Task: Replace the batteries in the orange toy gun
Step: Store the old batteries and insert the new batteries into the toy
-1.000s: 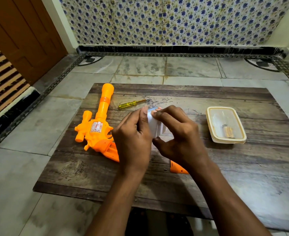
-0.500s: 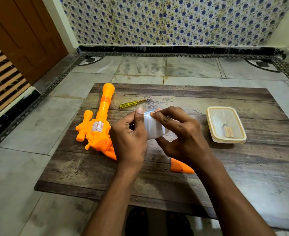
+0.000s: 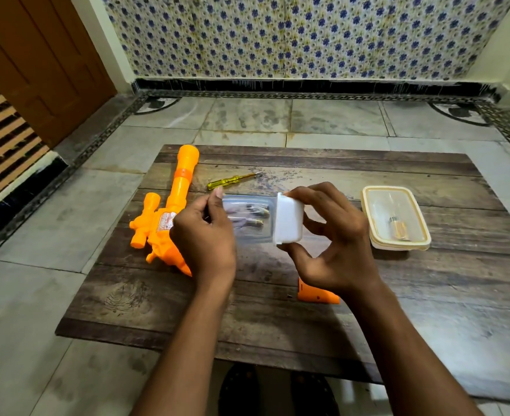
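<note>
Holding clear lid (image 3: 245,219) — left hand (image 3: 205,235); white container (image 3: 288,220) — right hand (image 3: 334,235).

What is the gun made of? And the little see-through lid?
The gun looks like glossy orange plastic, moulded in one colour. The lid in the left hand seems thin clear plastic: batteries show through it.

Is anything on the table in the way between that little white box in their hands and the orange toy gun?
Nothing visible on the table does. Only the left hand, holding the clear lid, lies between the white box in the right hand and the orange toy gun.
</note>
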Action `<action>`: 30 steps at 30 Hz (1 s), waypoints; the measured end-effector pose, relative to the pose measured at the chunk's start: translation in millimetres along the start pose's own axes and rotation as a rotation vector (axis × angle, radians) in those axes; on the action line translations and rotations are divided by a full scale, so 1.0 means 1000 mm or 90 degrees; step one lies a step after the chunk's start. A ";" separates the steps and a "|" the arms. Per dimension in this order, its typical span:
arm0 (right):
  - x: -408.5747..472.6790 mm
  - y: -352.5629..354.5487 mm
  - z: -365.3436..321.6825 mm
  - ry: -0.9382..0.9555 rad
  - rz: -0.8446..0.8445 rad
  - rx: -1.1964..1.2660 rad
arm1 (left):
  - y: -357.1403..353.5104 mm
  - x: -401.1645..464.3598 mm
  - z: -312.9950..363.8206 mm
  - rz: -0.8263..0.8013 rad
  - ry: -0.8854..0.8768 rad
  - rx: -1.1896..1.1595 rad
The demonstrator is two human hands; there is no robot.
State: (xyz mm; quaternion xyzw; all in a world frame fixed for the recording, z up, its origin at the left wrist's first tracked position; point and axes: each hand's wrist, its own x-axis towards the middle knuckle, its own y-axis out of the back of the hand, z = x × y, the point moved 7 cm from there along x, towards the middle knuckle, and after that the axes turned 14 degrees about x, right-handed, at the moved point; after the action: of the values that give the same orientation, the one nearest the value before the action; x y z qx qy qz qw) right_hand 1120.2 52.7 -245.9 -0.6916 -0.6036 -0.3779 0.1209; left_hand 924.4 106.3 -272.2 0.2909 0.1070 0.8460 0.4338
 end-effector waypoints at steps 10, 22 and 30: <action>-0.005 0.017 0.037 -0.232 0.141 -0.293 | -0.007 0.006 -0.023 0.006 0.095 0.000; -0.009 0.002 0.051 -0.504 0.041 -0.391 | -0.011 0.005 -0.022 -0.030 0.092 -0.002; -0.020 0.000 0.044 -0.532 -0.030 -0.444 | -0.012 -0.001 -0.010 -0.087 0.116 -0.046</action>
State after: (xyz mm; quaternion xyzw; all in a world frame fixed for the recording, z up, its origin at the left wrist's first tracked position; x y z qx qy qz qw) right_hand 1136.9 66.0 -289.6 -0.7681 -0.4547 -0.2510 -0.3745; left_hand 926.5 113.6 -286.2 0.1887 0.1352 0.8406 0.4894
